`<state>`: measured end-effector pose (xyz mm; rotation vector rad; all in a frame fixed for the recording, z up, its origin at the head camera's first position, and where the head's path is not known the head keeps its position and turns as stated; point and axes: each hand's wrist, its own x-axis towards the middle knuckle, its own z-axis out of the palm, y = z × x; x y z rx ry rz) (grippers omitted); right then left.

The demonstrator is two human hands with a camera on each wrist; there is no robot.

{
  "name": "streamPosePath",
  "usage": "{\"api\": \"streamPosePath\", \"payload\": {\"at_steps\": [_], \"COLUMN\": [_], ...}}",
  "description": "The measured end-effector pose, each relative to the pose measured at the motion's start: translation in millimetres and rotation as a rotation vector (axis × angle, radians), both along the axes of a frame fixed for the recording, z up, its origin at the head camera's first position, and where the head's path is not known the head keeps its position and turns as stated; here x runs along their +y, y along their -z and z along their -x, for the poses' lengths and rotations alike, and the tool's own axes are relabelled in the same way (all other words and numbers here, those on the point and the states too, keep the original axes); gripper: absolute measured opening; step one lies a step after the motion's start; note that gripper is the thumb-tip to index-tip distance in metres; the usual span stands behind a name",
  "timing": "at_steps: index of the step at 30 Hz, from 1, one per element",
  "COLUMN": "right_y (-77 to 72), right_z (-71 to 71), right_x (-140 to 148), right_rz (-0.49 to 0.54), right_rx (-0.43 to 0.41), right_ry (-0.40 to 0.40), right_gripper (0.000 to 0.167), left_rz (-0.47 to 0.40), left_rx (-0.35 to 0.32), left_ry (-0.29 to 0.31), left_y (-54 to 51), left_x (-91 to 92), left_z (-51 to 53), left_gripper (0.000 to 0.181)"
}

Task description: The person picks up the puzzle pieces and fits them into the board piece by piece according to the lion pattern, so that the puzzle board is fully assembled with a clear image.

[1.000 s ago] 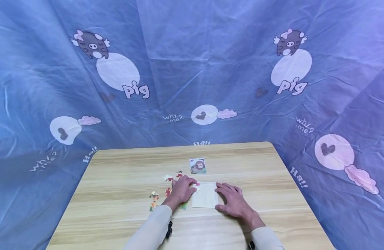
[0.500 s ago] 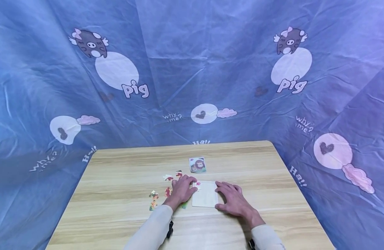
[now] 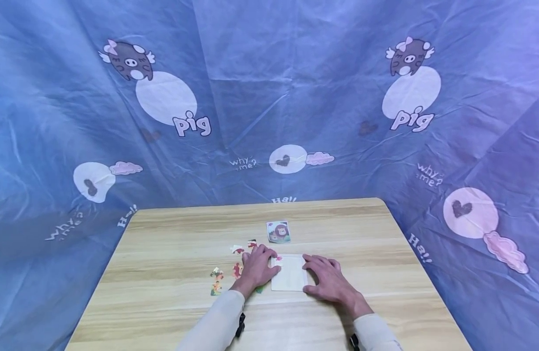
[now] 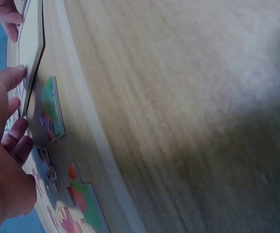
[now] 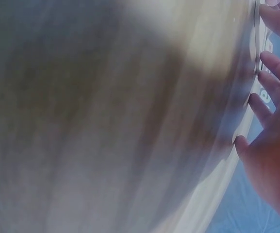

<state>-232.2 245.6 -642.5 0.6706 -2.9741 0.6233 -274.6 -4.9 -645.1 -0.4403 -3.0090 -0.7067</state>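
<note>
In the head view a pale, shallow puzzle board (image 3: 290,279) lies on the table between both hands. A small puzzle piece (image 3: 278,259) with a pink print sits in its upper left corner. My left hand (image 3: 257,267) rests at the board's left side, index fingertip by that corner, thumb extended over the board's surface. Its other fingers are loosely bent in the left wrist view. My right hand (image 3: 329,279) lies along the right edge, fingertips near the upper corner and thumb near the lower one. The right wrist view shows its fingers (image 5: 271,63) spread.
Several loose puzzle pieces (image 3: 216,287) lie left of the board, partly behind my left hand. A green piece (image 4: 51,107) is close to the board's edge. Beyond the board lies a lion picture card (image 3: 278,232). Blue printed cloth (image 3: 251,97) surrounds the wooden table (image 3: 172,253).
My left thumb has slid slightly to the right over the board, beside the pink-printed piece. The right hand, the board and the loose pieces stay put.
</note>
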Motion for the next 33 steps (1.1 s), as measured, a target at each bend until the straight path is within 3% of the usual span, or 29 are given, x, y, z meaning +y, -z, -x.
{"api": "streamPosePath", "payload": {"at_steps": [6, 13, 24, 33], "right_y": [2.1, 2.5, 3.8, 5.2], "right_z": [-0.6, 1.2, 1.9, 2.9], "right_x": [2.4, 2.0, 2.3, 1.4], "right_rz": [-0.018, -0.016, -0.005, 0.001], "right_rx": [-0.012, -0.025, -0.024, -0.027], "right_ry": [0.007, 0.007, 0.002, -0.005], "right_gripper": [0.056, 0.057, 0.056, 0.056], "left_rz": [0.007, 0.113, 0.159, 0.166], "left_rx": [0.018, 0.098, 0.101, 0.132], "left_ry": [0.003, 0.061, 0.144, 0.139], "left_y": [3.5, 5.8, 4.2, 7.9], "left_x": [2.2, 2.9, 0.5, 1.4], "left_z": [-2.4, -2.4, 0.1, 2.7], "left_gripper": [0.037, 0.04, 0.039, 0.035]}}
